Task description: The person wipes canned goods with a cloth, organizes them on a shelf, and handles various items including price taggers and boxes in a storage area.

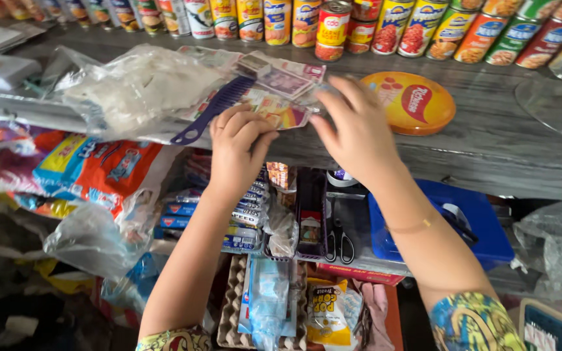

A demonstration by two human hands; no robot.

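Several banknotes (pixel 280 97) are lying on the grey counter (pixel 489 143); the left hand (pixel 239 148) is pinching their near edge, the right hand (pixel 352 127) is pressing flat on them, fingers spread. A purple comb (pixel 211 112) is lying beside, a round orange lid (pixel 417 103) nearby.

Crumpled colourful banknotes (pixel 280 97) lie loosely fanned on the grey wooden counter edge, partly overlapping, pinkish and orange

Two bare forearms, no gloves, rings or watch. Left hand (pixel 239 153) and right hand (pixel 354 130) both uncovered. Short sleeves well back from each grip: patterned fabric in yellow, teal and red, left sleeve (pixel 177 340), right sleeve (pixel 473 323). Thin pale band (pixel 414 227) around right forearm, behind the wrist.
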